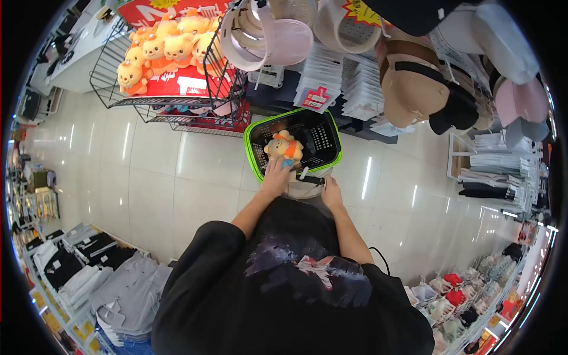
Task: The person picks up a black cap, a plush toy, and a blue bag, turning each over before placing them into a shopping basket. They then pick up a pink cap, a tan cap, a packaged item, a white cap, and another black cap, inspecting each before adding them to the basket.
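Note:
A black shopping basket with a bright green rim is in front of me. An orange and yellow plush toy shows within its opening, with a small light-blue patch at its lower end. My left hand is at the near rim, its fingers closed at the bottom of the toy; the fingertips are partly hidden. My right hand is wrapped round the end of the basket's black handle, which lies toward me.
A wire bin of similar plush toys stands ahead left. Sun visors, caps and packaged goods with a price tag hang beyond the basket. Folded clothes lie behind left; racks of underwear stand behind right.

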A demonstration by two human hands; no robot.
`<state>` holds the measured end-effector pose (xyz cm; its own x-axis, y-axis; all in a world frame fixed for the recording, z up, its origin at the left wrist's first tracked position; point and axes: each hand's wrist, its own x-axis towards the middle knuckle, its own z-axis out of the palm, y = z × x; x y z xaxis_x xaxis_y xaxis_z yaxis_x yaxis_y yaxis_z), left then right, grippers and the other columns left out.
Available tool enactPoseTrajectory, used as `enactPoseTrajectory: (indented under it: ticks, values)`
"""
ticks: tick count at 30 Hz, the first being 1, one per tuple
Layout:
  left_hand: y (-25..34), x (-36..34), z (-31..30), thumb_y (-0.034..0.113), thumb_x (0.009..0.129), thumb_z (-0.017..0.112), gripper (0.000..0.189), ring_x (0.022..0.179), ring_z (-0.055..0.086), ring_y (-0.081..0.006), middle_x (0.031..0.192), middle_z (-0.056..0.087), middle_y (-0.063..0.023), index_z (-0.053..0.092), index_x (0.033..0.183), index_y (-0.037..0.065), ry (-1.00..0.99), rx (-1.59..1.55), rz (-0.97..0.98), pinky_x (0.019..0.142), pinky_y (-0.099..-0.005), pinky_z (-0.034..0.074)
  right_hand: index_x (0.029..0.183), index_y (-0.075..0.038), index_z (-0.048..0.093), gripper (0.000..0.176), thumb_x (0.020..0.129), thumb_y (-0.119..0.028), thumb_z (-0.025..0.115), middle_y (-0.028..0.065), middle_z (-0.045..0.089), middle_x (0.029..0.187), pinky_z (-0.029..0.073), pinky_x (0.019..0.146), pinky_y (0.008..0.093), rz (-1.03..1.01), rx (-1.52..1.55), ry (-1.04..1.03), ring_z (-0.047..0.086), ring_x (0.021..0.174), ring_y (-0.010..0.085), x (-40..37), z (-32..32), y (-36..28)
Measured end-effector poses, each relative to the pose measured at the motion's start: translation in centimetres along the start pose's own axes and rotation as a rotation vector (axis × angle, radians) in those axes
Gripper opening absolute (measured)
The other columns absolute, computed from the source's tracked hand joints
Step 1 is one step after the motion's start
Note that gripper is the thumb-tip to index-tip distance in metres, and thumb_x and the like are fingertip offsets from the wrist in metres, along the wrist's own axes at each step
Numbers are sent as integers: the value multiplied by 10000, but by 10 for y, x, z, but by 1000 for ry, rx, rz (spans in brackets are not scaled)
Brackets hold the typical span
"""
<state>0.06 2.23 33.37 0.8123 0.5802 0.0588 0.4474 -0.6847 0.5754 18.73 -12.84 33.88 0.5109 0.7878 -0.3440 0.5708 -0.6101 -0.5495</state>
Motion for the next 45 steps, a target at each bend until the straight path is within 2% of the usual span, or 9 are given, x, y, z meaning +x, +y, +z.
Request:
enactPoseTrajectory:
  ticks: [9, 14, 18, 20, 22, 29, 32, 35, 45]
  values:
    - [-38, 6, 48, -36, 775, 577, 778, 1322, 240, -527, 1447, 162, -383, 201, 1454, -3, 283, -136, -451, 1094, -473, 275, 1049, 2, 498, 302, 755, 42, 552, 238, 536, 984, 434, 775, 489, -205, 167, 83, 536, 889, 451, 48, 72, -8]
    - [-51, 11, 75, 22, 790, 588, 777, 1238, 377, -486, 1357, 367, -326, 188, 1454, -13, 301, -466, -745, 1045, -471, 332, 1001, -3, 539, 289, 726, 70, 589, 195, 581, 902, 475, 732, 392, -70, 327, 97, 603, 809, 350, 71, 96, 2]
    - [-90, 24, 114, 23, 780, 611, 717, 1172, 434, -464, 1282, 408, -313, 271, 1411, -10, 253, -411, -800, 1009, -467, 378, 1279, -18, 515, 474, 813, 21, 597, 211, 638, 1035, 483, 731, 328, 105, 443, -23, 645, 813, 266, 104, 130, 22]
    - [-94, 31, 128, 30, 766, 629, 715, 1165, 444, -457, 1283, 412, -307, 295, 1396, -14, 260, -405, -812, 1009, -456, 384, 1490, -36, 201, 785, 830, -76, 623, 237, 440, 1385, 431, 942, 311, 45, 756, -101, 557, 1153, 326, 122, 166, 58]
    - [-99, 32, 139, 53, 739, 656, 735, 1158, 465, -437, 1264, 438, -299, 311, 1383, -24, 223, -363, -932, 1012, -442, 390, 1479, 4, 189, 776, 828, -60, 606, 254, 267, 1497, 345, 1069, 342, 142, 579, -229, 401, 1320, 371, 138, 161, 74]
    - [-152, -35, 234, 168, 759, 671, 710, 1108, 502, -436, 1196, 512, -286, 337, 1353, -30, 226, -237, -1198, 992, -459, 400, 1361, 55, 353, 661, 767, -61, 620, 254, 404, 1381, 351, 1078, 443, 44, -223, 139, 382, 1304, 390, 215, 141, 203]
    - [-190, -69, 263, 201, 808, 659, 714, 1080, 550, -389, 1180, 543, -259, 297, 1384, -13, 63, -163, -1351, 937, -427, 448, 1412, -15, 259, 800, 784, -220, 711, 195, 388, 1397, 417, 988, 482, 263, -151, 70, 417, 1275, 364, 246, 125, 251]
    - [-191, -72, 272, 242, 893, 601, 709, 1087, 582, -279, 1203, 555, -196, 196, 1455, 88, 83, -999, -1561, 854, -386, 500, 1401, -7, 268, 785, 790, -217, 714, 217, 400, 1372, 441, 966, 461, 263, -115, 53, 470, 1205, 404, 250, 128, 273]
    - [-249, -88, 281, 100, 881, 644, 651, 975, 623, -261, 1099, 616, -152, 277, 1418, 124, 233, -908, -1584, 814, -372, 522, 1173, 10, 418, 578, 762, -252, 729, 213, 474, 1183, 468, 881, 487, 498, -14, 186, 540, 1030, 443, 187, 174, 268]
